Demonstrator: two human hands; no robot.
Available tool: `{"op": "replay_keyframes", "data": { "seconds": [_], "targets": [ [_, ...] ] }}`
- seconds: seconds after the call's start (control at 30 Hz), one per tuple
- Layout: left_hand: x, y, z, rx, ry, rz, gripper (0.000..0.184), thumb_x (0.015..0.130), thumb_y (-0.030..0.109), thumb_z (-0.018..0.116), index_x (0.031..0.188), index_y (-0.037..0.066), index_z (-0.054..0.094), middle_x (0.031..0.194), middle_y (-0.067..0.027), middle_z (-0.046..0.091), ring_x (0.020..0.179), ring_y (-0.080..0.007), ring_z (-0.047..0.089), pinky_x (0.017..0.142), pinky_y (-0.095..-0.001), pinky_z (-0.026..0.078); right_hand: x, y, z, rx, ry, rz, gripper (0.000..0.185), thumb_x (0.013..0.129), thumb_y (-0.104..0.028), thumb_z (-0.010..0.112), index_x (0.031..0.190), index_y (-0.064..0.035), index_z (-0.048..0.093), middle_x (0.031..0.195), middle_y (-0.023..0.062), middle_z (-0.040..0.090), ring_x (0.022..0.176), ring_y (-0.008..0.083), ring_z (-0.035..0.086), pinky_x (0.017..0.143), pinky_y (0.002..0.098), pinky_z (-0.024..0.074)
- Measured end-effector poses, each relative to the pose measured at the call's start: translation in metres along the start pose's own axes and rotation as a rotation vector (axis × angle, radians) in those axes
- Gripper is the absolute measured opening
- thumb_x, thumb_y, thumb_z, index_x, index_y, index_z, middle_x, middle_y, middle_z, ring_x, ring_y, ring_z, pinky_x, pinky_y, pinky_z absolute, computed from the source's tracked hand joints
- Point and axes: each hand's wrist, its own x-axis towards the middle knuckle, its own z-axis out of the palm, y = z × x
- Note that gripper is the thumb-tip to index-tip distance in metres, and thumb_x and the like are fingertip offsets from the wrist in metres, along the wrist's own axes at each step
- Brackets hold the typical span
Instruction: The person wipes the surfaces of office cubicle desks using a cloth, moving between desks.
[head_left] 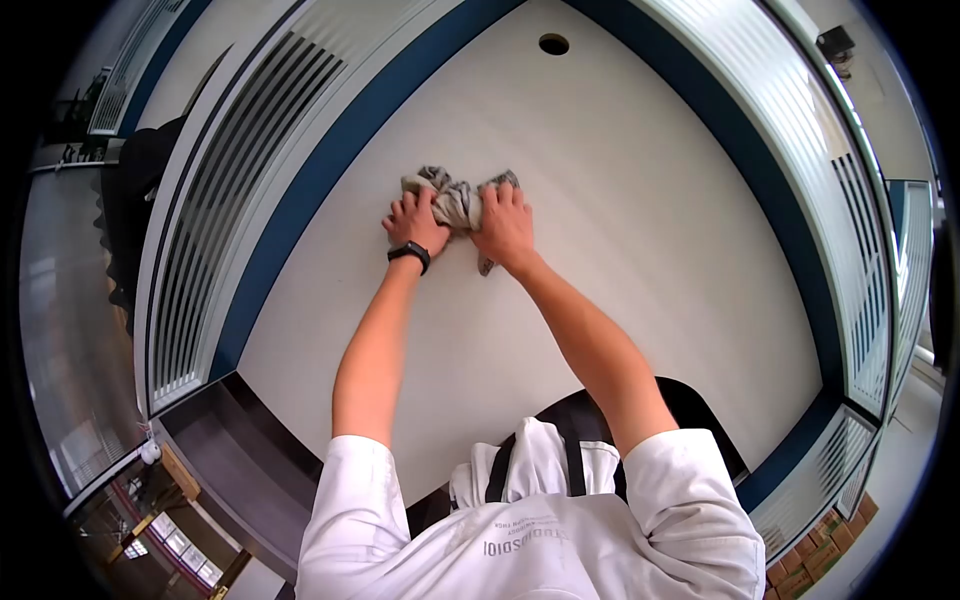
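Observation:
A crumpled grey and white patterned cloth (457,204) lies bunched on the white desktop (620,200). My left hand (418,222), with a black band on the wrist, presses on the cloth's left end, fingers curled over it. On the right end, my right hand (505,222) grips the fabric, with one corner sticking out above the fingers and another hanging below the palm. Both hands are close together, and the cloth's middle bulges between them. My palms and the underside of the cloth are hidden.
Ribbed translucent partitions (250,190) with blue lower edges enclose the desk at left and right. A round cable hole (554,44) is near the far corner. Cardboard boxes (822,550) are stacked at lower right. A dark open compartment (240,450) sits at lower left.

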Motion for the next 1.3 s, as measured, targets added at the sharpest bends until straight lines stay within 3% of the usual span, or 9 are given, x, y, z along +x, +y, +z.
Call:
{"op": "replay_keyframes", "data": {
  "seconds": [0.1, 0.33, 0.53, 0.7, 0.93, 1.07, 1.3],
  "targets": [
    [-0.051, 0.017, 0.026, -0.050, 0.098, 0.174, 0.041, 0.063, 0.019, 0.065, 0.101, 0.023, 0.051, 0.103, -0.0050, 0.048, 0.104, -0.0278, 0.044, 0.086, -0.0465, 0.033, -0.064, 0.025, -0.008, -0.022, 0.028, 0.037, 0.058, 0.060, -0.018, 0.076, 0.110, -0.0096, 0.048, 0.108, 0.0108, 0.047, 0.106, 0.0306, 0.045, 0.081, 0.0435, 0.0425],
    [-0.145, 0.058, 0.084, -0.197, 0.115, 0.409, 0.047, 0.057, 0.016, 0.070, 0.100, 0.021, 0.051, 0.100, -0.0062, 0.046, 0.104, -0.0276, 0.041, 0.087, -0.0465, 0.031, -0.179, 0.082, -0.010, -0.108, 0.113, 0.124, 0.058, 0.058, -0.014, 0.075, 0.109, -0.0078, 0.049, 0.107, 0.0145, 0.048, 0.101, 0.0355, 0.047, 0.083, 0.0437, 0.0440],
    [-0.208, 0.055, 0.110, -0.264, 0.184, 0.413, 0.044, 0.057, 0.018, 0.070, 0.098, 0.019, 0.055, 0.101, -0.0069, 0.048, 0.106, -0.0269, 0.042, 0.091, -0.0466, 0.029, -0.221, 0.093, -0.005, -0.204, 0.116, 0.073, 0.056, 0.058, -0.012, 0.075, 0.107, -0.0079, 0.050, 0.105, 0.0151, 0.048, 0.099, 0.0362, 0.047, 0.083, 0.0435, 0.0441],
    [-0.211, 0.061, 0.123, -0.398, 0.309, 0.331, 0.042, 0.057, 0.019, 0.069, 0.097, 0.018, 0.055, 0.099, -0.0062, 0.049, 0.104, -0.0264, 0.043, 0.091, -0.0451, 0.029, -0.207, 0.102, -0.002, -0.226, 0.072, 0.061, 0.055, 0.057, -0.011, 0.073, 0.107, -0.0092, 0.051, 0.102, 0.0152, 0.048, 0.098, 0.0363, 0.047, 0.082, 0.0440, 0.0441],
    [-0.208, 0.079, 0.109, -0.391, 0.277, 0.113, 0.038, 0.059, 0.021, 0.069, 0.093, 0.016, 0.054, 0.097, -0.0050, 0.049, 0.101, -0.0264, 0.044, 0.089, -0.0467, 0.030, -0.187, 0.099, -0.006, -0.168, 0.090, 0.087, 0.051, 0.055, -0.008, 0.069, 0.103, -0.0084, 0.052, 0.100, 0.0159, 0.048, 0.095, 0.0370, 0.046, 0.081, 0.0442, 0.0426],
    [-0.171, 0.096, 0.098, -0.348, 0.422, -0.021, 0.036, 0.060, 0.024, 0.070, 0.092, 0.017, 0.054, 0.094, -0.0043, 0.050, 0.097, -0.0266, 0.046, 0.083, -0.0466, 0.033, -0.138, 0.089, -0.023, -0.141, 0.095, 0.093, 0.049, 0.054, -0.007, 0.069, 0.100, -0.0084, 0.052, 0.099, 0.0153, 0.048, 0.094, 0.0361, 0.046, 0.078, 0.0439, 0.0425],
    [-0.057, 0.093, 0.052, -0.333, 0.512, -0.325, 0.041, 0.061, 0.024, 0.071, 0.097, 0.017, 0.051, 0.097, -0.0043, 0.051, 0.097, -0.0299, 0.046, 0.080, -0.0461, 0.034, 0.014, 0.044, -0.042, -0.073, 0.099, -0.130, 0.042, 0.056, -0.007, 0.069, 0.096, -0.0084, 0.054, 0.097, 0.0113, 0.048, 0.095, 0.0310, 0.046, 0.076, 0.0403, 0.0390]
  ]
}}
